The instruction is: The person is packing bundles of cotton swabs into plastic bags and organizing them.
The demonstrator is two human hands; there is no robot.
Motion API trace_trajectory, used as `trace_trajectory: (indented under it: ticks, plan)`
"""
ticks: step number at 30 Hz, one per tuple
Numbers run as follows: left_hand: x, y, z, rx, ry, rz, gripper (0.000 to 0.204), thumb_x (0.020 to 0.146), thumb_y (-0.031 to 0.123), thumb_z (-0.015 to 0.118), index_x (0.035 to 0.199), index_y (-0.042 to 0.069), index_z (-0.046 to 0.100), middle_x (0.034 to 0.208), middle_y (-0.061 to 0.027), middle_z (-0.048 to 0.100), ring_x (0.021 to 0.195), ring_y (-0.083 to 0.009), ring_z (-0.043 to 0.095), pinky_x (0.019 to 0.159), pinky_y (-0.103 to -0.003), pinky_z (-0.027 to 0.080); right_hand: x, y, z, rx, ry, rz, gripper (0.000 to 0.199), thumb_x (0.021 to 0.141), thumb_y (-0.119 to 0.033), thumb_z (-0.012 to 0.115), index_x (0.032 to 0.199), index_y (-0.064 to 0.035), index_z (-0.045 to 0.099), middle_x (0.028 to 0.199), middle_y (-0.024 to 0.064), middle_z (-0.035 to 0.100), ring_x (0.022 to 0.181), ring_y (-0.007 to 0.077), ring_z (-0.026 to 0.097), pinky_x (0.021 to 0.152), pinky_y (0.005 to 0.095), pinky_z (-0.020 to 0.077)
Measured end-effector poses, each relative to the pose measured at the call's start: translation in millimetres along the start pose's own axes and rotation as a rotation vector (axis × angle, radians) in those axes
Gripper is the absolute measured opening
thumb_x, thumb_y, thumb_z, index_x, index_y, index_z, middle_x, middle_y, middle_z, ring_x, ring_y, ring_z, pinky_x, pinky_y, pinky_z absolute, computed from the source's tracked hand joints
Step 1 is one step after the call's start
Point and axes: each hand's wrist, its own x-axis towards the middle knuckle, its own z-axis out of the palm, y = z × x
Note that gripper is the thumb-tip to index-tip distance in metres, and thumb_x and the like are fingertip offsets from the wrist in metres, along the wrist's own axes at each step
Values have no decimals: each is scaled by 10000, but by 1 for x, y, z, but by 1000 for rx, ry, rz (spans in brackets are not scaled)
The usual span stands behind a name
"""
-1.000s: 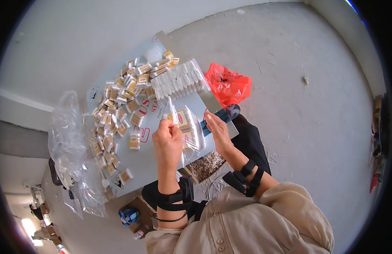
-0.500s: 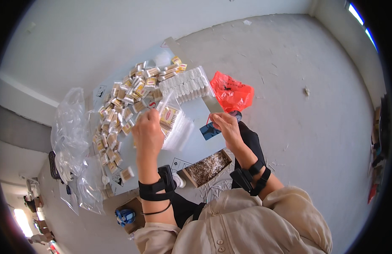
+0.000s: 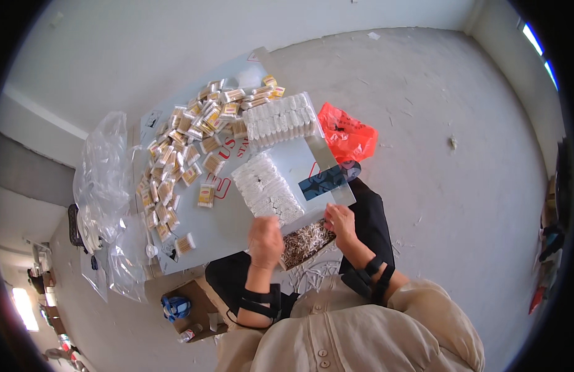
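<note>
A clear plastic bag (image 3: 268, 188) packed with small bundles of cotton swabs lies on the table, white cotton tips facing up. My left hand (image 3: 266, 240), slightly blurred, is closed at the bag's near end and seems to grip its film. To the right, by the table's near edge, my right hand (image 3: 341, 223) has its fingertips pinched together; what they hold is too small to tell. A second filled bag of swabs (image 3: 282, 122) lies farther back. One loose swab packet (image 3: 206, 195) with a yellow label sits left of the nearer bag.
Many loose swab packets (image 3: 169, 164) cover the table's left side. Clear plastic film (image 3: 104, 180) hangs over its left edge. A red plastic bag (image 3: 347, 132) is beyond the right edge. Under the near edge stands a box of loose swab sticks (image 3: 305, 246); another cardboard box (image 3: 203, 301) stands left.
The bag has come down onto the table, its cotton tips now upward. Both hands have moved toward me, the left also rightward. A loose packet now shows on the table where the left hand was.
</note>
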Motion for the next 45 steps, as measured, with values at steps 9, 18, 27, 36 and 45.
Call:
trace_trajectory:
  ticks: [9, 18, 27, 36, 45]
  plan:
    - [61, -27, 6, 251, -343, -18, 715, 920, 444, 538, 1472, 50, 315, 1552, -169, 263, 1446, -316, 227, 1163, -520, 146, -35, 3, 25, -84, -410, 350, 593, 891, -579, 580, 944, 11, 600, 888, 176, 676, 797, 271, 689, 694, 387, 572]
    - [70, -26, 22, 240, -465, 4, 740, 926, 545, 469, 1473, 63, 339, 1559, -135, 274, 1456, -269, 220, 1170, -520, 126, -27, -7, 28, -99, -338, 386, 591, 849, -612, 620, 861, -23, 580, 760, 107, 657, 692, 214, 682, 573, 321, 555]
    - [69, -33, 32, 189, -369, -89, 755, 909, 444, 555, 1473, 13, 299, 1559, -181, 246, 1458, -294, 209, 1164, -503, 145, -1, -5, 22, -338, -11, -396, 324, 940, -266, 638, 764, -10, 545, 648, -4, 460, 626, 99, 422, 560, 277, 362]
    - [0, -68, 43, -589, 117, -827, 802, 998, 502, 397, 1508, -46, 112, 1560, -247, 175, 1464, -331, 151, 1177, -391, 138, 60, -38, 78, -375, -623, -523, 658, 1003, -411, 483, 1465, 23, 306, 1526, 202, 312, 1446, 295, 235, 1154, 347, 199]
    - [24, -51, 46, -931, 120, -759, 862, 978, 513, 448, 1506, -63, 84, 1544, -238, 206, 1413, -305, 263, 1141, -380, 230, 64, -34, 95, -446, -727, -481, 699, 997, -416, 494, 1501, -5, 239, 1556, 173, 262, 1450, 254, 214, 1159, 347, 183]
